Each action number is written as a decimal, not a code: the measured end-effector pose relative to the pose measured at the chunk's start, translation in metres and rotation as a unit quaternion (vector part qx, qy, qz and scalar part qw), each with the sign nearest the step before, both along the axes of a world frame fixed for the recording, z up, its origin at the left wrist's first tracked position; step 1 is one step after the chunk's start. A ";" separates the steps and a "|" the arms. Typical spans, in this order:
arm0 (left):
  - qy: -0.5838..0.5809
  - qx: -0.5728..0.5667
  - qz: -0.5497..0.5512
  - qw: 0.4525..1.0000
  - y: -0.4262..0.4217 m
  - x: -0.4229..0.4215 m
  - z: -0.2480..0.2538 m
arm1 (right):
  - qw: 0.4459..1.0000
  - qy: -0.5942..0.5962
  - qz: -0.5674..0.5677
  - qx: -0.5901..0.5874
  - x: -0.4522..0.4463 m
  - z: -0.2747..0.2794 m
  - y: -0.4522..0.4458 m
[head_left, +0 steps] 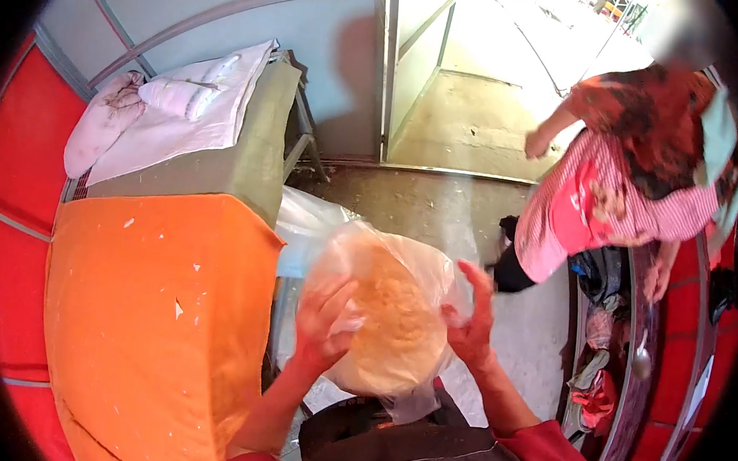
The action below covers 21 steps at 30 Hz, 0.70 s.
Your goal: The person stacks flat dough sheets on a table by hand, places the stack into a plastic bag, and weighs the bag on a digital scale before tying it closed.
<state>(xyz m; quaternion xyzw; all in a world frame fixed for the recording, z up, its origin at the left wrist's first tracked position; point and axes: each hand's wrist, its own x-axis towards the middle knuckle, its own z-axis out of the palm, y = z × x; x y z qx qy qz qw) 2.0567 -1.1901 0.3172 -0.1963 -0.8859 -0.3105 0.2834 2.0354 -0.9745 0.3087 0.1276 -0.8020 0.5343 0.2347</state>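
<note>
Golden round bread [398, 307] shows through translucent plastic [433, 255].

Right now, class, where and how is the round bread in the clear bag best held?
Probably by its left and right edges, one hand from each side: the bread is broad and round, and the clear bag sits loosely around it, so plastic alone may slip. The left hand and right hand already flank it.

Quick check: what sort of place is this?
Possibly a small bakery: what looks like bagged round bread, a large orange cloth spread out, and a person in a pink apron.
</note>
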 end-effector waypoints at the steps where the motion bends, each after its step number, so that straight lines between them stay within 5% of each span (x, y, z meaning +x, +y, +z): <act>1: -0.095 0.097 -0.028 0.990 0.008 0.000 -0.015 | 0.993 -0.067 0.033 -0.092 -0.004 -0.007 -0.007; 2: -0.179 0.199 -0.041 0.963 0.016 -0.001 -0.030 | 0.960 -0.167 0.131 -0.182 -0.002 -0.033 -0.007; 3: -0.327 0.355 -0.074 0.873 0.022 0.016 -0.055 | 0.900 -0.261 0.226 -0.265 0.001 -0.053 -0.007; 5: -0.376 0.514 -0.116 0.762 0.031 0.031 -0.059 | 0.896 -0.264 0.212 -0.289 0.005 -0.055 -0.005; 6: -0.350 0.561 0.050 0.748 0.038 0.042 -0.054 | 0.902 -0.237 0.205 -0.296 0.009 -0.044 -0.005; 9: -0.226 0.561 -0.041 0.795 0.012 0.043 -0.019 | 0.926 -0.188 0.137 -0.296 0.015 -0.010 -0.008; 17: -0.160 0.519 -0.021 0.840 0.003 0.067 0.028 | 0.896 -0.141 0.176 -0.382 0.003 0.025 -0.005; 19: -0.088 0.538 -0.021 0.838 0.017 0.070 0.023 | 0.915 -0.140 0.207 -0.316 -0.004 0.039 -0.011; 20: -0.101 0.509 -0.033 0.854 0.018 0.078 0.013 | 0.912 -0.161 0.200 -0.321 -0.008 0.033 -0.009; 21: -0.195 0.550 -0.019 0.812 0.021 0.088 -0.001 | 0.905 -0.184 0.204 -0.326 -0.012 0.023 -0.006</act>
